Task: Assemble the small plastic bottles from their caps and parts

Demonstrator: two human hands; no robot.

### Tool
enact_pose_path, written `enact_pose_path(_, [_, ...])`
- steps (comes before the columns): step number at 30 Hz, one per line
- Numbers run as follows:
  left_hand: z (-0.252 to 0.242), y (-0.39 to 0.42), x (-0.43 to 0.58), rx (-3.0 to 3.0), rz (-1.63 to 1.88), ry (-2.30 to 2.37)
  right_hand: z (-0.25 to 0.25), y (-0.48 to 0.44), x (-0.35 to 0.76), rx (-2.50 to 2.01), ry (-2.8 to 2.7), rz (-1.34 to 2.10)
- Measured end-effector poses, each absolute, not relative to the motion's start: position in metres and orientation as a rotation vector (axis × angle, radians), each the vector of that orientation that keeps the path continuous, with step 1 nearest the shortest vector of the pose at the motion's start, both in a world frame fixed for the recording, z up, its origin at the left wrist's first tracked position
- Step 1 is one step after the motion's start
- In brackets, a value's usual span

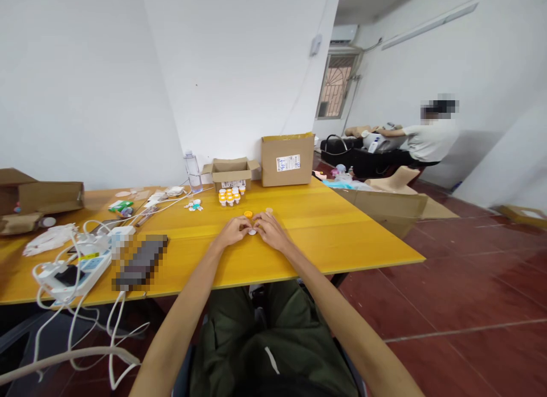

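Both my hands meet over the middle of the yellow table (pixel 342 237). My left hand (pixel 233 230) and my right hand (pixel 269 229) have their fingers pinched together on a small white part (pixel 252 232) held between them. An orange cap (pixel 248 214) lies on the table just beyond my fingertips, and a small pale cap (pixel 269 211) lies to its right. Farther back stands a cluster of small orange-capped bottles (pixel 229 196) in front of a small open cardboard box (pixel 231 172).
A taller closed cardboard box (pixel 287 159) and a clear water bottle (pixel 193 171) stand at the table's far edge. White power strips and cables (pixel 77 266) crowd the left side, with flat cartons (pixel 38 200) behind. Another person (pixel 427 138) sits at the back right.
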State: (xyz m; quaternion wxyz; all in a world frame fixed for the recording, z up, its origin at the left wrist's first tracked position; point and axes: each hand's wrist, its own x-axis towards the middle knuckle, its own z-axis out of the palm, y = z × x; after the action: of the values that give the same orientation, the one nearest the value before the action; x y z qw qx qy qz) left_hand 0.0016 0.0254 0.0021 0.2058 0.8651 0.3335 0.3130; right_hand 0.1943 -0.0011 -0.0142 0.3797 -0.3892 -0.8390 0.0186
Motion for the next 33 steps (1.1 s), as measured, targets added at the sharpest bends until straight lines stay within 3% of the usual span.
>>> enact_pose_path(33, [0.0057,0.0214,0.0034,2.431,0.870,0.932,-0.0139,-0.0008,0.1943,-1.010,-2.143,0.045])
